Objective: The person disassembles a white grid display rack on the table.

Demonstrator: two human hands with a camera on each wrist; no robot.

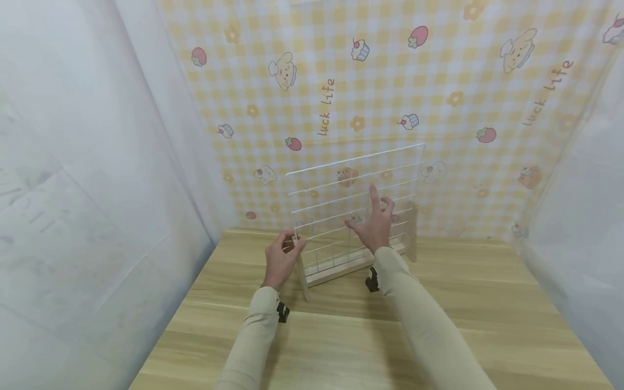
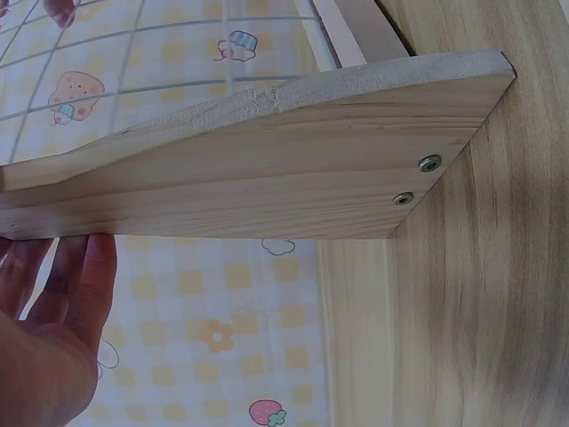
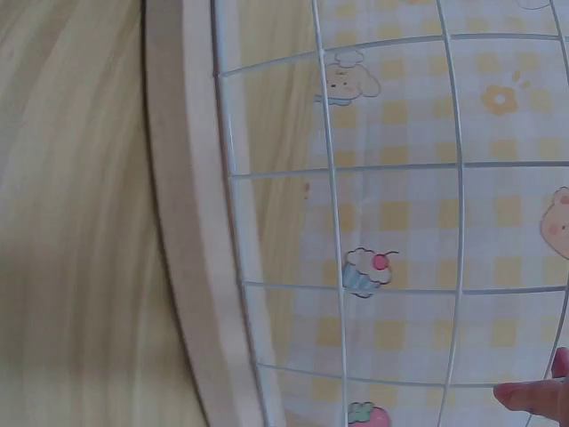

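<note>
A white wire grid panel (image 1: 356,158) stands upright in a wooden base with a bottom rail (image 1: 341,269) and two side boards. My left hand (image 1: 279,265) grips the upper end of the left side board (image 1: 302,276), thumb on one side and fingers on the other. The left wrist view shows those fingers (image 2: 100,276) against the lower edge of the wooden side board (image 2: 267,178), with two metal screws near its foot; the thumb is hidden there. My right hand (image 1: 376,227) is in front of the grid, index finger extended upward and thumb spread, a fingertip (image 3: 524,398) close to the wires.
The stand rests on a wood-grain table (image 1: 331,346). Behind it hangs a yellow checked cloth (image 1: 390,81) with cartoon prints. White sheeting (image 1: 97,162) encloses the left, and more sheeting (image 1: 575,216) the right. The right side board (image 1: 411,233) is beyond my right hand.
</note>
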